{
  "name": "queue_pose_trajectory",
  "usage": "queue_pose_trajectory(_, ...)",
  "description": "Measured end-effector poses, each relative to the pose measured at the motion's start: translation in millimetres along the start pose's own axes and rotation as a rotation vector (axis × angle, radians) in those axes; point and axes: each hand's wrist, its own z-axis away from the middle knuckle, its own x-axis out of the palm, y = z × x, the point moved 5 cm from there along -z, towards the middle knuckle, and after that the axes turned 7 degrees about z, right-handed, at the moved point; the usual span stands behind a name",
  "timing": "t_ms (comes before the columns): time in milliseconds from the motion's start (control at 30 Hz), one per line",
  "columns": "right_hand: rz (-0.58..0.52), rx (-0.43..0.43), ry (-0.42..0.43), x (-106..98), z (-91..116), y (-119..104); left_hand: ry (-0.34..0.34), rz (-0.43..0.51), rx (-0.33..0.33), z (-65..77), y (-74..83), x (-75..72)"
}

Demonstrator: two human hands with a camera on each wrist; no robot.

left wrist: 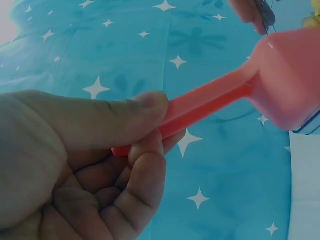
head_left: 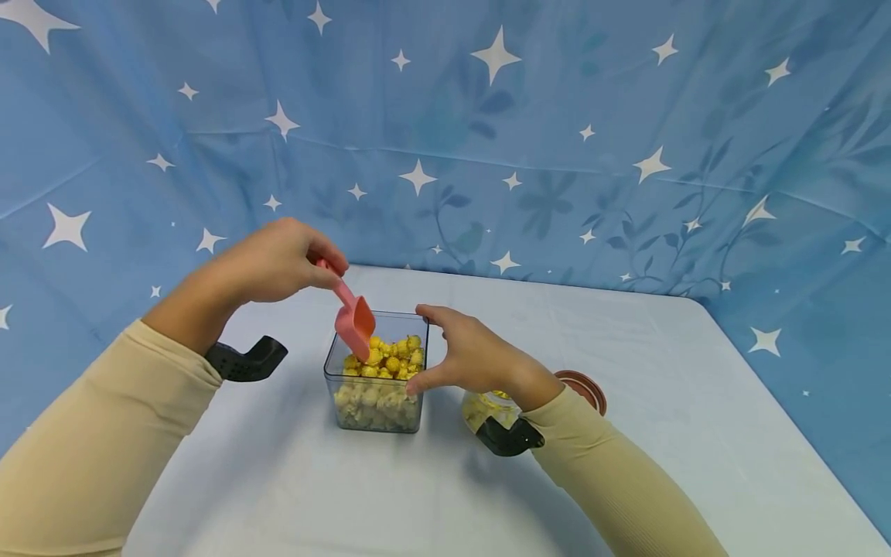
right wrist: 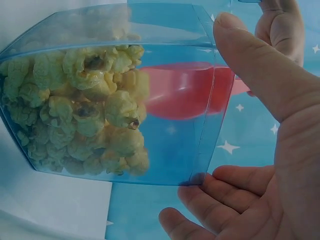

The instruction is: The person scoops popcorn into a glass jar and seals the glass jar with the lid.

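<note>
pink scoop point(head_left: 353, 334) hangs tilted over a clear box point(head_left: 400, 323), handle slanting up toward the left hand point(head_left: 281, 259), its bowl dipping inside the rim. from where i stand the lip seems to reach the popcorn point(head_left: 393, 365), which looks bright yellow through the open top and paler through the front wall. the left hand pinches the handle near its end, thumb laid along one face and the fingers curled beneath; the left wrist view shows that handle with a groove down its length.

the right hand point(head_left: 473, 352) holds the box by its right side, thumb and fingers set wide apart, the thumb at the front corner and a fingertip at the back one; how firmly it presses, i can't tell. the box sits upright on the white table point(head_left: 278, 480).

partly hidden under the right wrist is a clear jar point(head_left: 479, 410) with something yellow in it, and just beyond that wrist lies a reddish-brown ringed disc point(head_left: 588, 387). both forearms wear pale beige sleeves point(head_left: 104, 441), with a black mount point(head_left: 247, 362) below the left wrist. behind it all hangs a blue cloth point(head_left: 445, 108) scattered with white stars.
</note>
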Motion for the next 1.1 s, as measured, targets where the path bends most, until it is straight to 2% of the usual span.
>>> queue_pose_trajectory(200,-0.007,0.008,-0.001,-0.1,1.0,-0.2,0.008,0.019,-0.031,2.9,-5.1,-2.4)
queue_pose_trajectory(400,-0.012,0.009,0.003,-0.8,1.5,-0.8,0.020,-0.033,-0.011,3.1,2.1,-0.9)
queue_pose_trajectory(600,-0.022,0.016,0.000,0.1,1.0,0.1,-0.010,-0.046,0.004,-1.6,6.0,8.4)
queue_pose_trajectory(733,-0.025,0.023,0.001,1.7,0.0,1.0,-0.030,-0.009,0.010,-6.1,0.4,18.3)
queue_pose_trajectory(900,-0.028,0.012,0.000,3.1,-0.8,1.3,-0.078,0.019,-0.014,-9.0,-13.7,35.5)
queue_pose_trajectory(1100,-0.042,0.018,0.004,2.7,-0.1,1.4,-0.078,0.061,-0.030,-10.2,-24.2,44.1)
